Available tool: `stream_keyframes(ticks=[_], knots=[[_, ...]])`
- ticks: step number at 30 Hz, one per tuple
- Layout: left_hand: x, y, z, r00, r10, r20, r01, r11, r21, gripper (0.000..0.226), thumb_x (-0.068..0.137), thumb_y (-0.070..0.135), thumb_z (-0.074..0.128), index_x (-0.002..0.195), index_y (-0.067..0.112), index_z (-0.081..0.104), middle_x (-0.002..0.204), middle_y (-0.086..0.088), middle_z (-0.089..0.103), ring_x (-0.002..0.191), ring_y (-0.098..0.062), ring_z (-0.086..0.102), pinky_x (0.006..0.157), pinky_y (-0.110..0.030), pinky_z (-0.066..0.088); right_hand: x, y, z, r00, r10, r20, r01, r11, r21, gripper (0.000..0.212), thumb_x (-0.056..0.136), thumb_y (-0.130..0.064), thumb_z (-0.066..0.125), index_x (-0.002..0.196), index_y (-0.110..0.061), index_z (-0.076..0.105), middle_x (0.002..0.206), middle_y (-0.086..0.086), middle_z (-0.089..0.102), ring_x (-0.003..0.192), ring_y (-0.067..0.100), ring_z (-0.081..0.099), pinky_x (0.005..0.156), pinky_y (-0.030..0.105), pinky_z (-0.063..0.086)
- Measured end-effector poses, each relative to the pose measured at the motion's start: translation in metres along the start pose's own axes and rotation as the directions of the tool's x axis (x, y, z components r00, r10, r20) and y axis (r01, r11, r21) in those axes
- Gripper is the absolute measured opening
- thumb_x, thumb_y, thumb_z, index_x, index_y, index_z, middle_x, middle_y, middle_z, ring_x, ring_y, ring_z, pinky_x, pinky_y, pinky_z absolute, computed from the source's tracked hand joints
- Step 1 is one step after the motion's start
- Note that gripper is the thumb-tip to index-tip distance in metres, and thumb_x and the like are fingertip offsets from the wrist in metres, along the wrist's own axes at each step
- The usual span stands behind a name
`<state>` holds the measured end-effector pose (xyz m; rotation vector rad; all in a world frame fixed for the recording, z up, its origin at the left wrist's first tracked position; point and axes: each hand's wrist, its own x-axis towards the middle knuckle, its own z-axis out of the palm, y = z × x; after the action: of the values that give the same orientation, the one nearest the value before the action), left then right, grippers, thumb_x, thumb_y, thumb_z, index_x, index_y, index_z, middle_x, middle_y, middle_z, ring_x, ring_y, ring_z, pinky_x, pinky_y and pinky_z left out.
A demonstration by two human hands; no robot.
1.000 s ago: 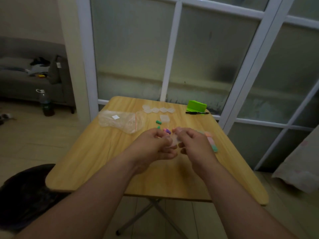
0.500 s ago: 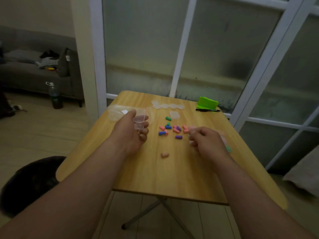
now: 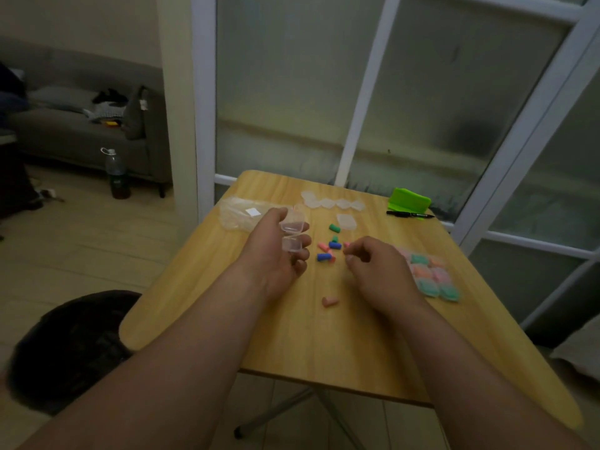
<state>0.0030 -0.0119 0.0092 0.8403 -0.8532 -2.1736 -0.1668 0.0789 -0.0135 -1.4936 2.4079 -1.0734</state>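
Observation:
My left hand (image 3: 276, 254) holds a small clear hinged plastic case (image 3: 292, 237), opened, above the wooden table (image 3: 292, 336). Several coloured foam earplugs (image 3: 329, 250), pink, blue and green, lie scattered on the table between my hands. My right hand (image 3: 373, 267) hovers low beside them with curled fingers; its fingertips are by a pink earplug (image 3: 346, 245), and I cannot tell whether they pinch it. One pink earplug (image 3: 329, 301) lies alone, nearer to me.
Filled clear cases (image 3: 431, 276) sit in a cluster right of my right hand. Empty clear cases (image 3: 331, 203) line the far edge, one more (image 3: 346, 221) nearer. A clear plastic bag (image 3: 240, 214) lies far left. A green holder (image 3: 409, 199) and black pen (image 3: 409, 215) lie far right.
My hands have parted: the left took the opened clear case away to the left, the right dropped towards the earplugs, which now lie scattered on the table. The camera moved closer.

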Motion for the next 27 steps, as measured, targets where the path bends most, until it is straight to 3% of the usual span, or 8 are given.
stream_keyframes(ticks=[5,12,14,17,20,22,24,27], knots=[[0.001,-0.001,0.001,1.0,-0.016,0.012,0.016,1.0,0.022,0.041,0.103,0.048,0.043,0.108,0.012,0.061,0.072,-0.002,0.052,0.058,-0.013,0.038,0.057,-0.026,0.028,0.018,-0.017,0.011,0.995,-0.099,0.029,0.103,0.97,-0.221,0.016,0.1,-0.03,0.067,0.114,-0.035,0.072,0.108,-0.009,0.066,0.097,0.012,0.061,0.08,0.036,0.055],[0.005,-0.003,0.003,1.0,-0.02,0.0,0.02,1.0,-0.001,0.046,0.104,0.049,0.044,0.113,0.008,0.063,0.081,-0.006,0.057,0.06,-0.014,0.039,0.058,-0.026,0.029,0.021,-0.032,0.019,0.981,-0.14,0.132,0.182,0.897,-0.403,0.021,0.102,-0.031,0.064,0.117,-0.032,0.078,0.113,-0.004,0.064,0.101,0.017,0.063,0.081,0.038,0.055],[0.005,-0.005,0.003,1.0,-0.017,0.003,0.017,1.0,0.006,0.046,0.104,0.048,0.044,0.114,0.009,0.064,0.08,-0.006,0.058,0.059,-0.014,0.04,0.058,-0.026,0.03,0.022,-0.031,0.013,0.986,-0.141,0.088,0.163,0.922,-0.351,0.017,0.102,-0.029,0.065,0.113,-0.03,0.078,0.11,-0.005,0.064,0.096,0.014,0.061,0.076,0.033,0.052],[0.004,-0.006,0.005,1.0,-0.001,-0.023,0.002,1.0,0.017,0.048,0.103,0.047,0.045,0.119,0.007,0.067,0.09,-0.008,0.062,0.061,-0.015,0.044,0.056,-0.027,0.036,0.027,-0.021,-0.016,0.994,-0.063,-0.09,0.055,0.995,-0.087,0.009,0.101,-0.023,0.069,0.102,-0.027,0.077,0.103,-0.005,0.073,0.085,0.008,0.064,0.065,0.018,0.045],[0.002,-0.007,0.01,0.999,0.008,-0.039,-0.007,1.0,0.023,0.048,0.103,0.045,0.047,0.125,0.009,0.067,0.105,-0.013,0.063,0.067,-0.016,0.047,0.058,-0.029,0.042,0.023,-0.005,-0.047,0.972,0.031,-0.231,-0.002,0.992,0.123,0.011,0.1,-0.022,0.07,0.108,-0.021,0.078,0.103,-0.008,0.074,0.099,0.011,0.067,0.071,0.02,0.044],[-0.002,-0.009,0.014,1.0,-0.007,-0.022,0.007,1.0,0.02,0.047,0.103,0.044,0.047,0.127,0.009,0.067,0.112,-0.014,0.064,0.073,-0.018,0.051,0.063,-0.03,0.045,0.011,0.0,-0.051,0.97,0.057,-0.237,-0.012,0.982,0.187,0.014,0.102,-0.022,0.069,0.112,-0.02,0.076,0.103,-0.011,0.07,0.101,0.009,0.065,0.073,0.017,0.044],[-0.004,-0.012,0.017,1.0,-0.022,-0.003,0.022,0.999,0.041,0.047,0.103,0.043,0.046,0.127,0.008,0.067,0.115,-0.014,0.066,0.079,-0.02,0.055,0.068,-0.031,0.047,0.0,0.001,-0.043,0.98,0.047,-0.192,-0.009,0.982,0.191,0.014,0.102,-0.022,0.069,0.114,-0.022,0.075,0.103,-0.012,0.07,0.1,0.007,0.065,0.076,0.025,0.053],[-0.005,-0.018,0.022,0.999,-0.044,0.024,0.042,0.996,0.074,0.05,0.104,0.043,0.043,0.127,0.005,0.066,0.102,-0.011,0.065,0.074,-0.017,0.051,0.066,-0.031,0.043,-0.008,-0.008,-0.029,0.994,-0.016,-0.105,0.035,0.982,0.186,0.009,0.1,-0.021,0.072,0.107,-0.024,0.076,0.098,-0.01,0.073,0.092,0.006,0.068,0.075,0.031,0.057]])
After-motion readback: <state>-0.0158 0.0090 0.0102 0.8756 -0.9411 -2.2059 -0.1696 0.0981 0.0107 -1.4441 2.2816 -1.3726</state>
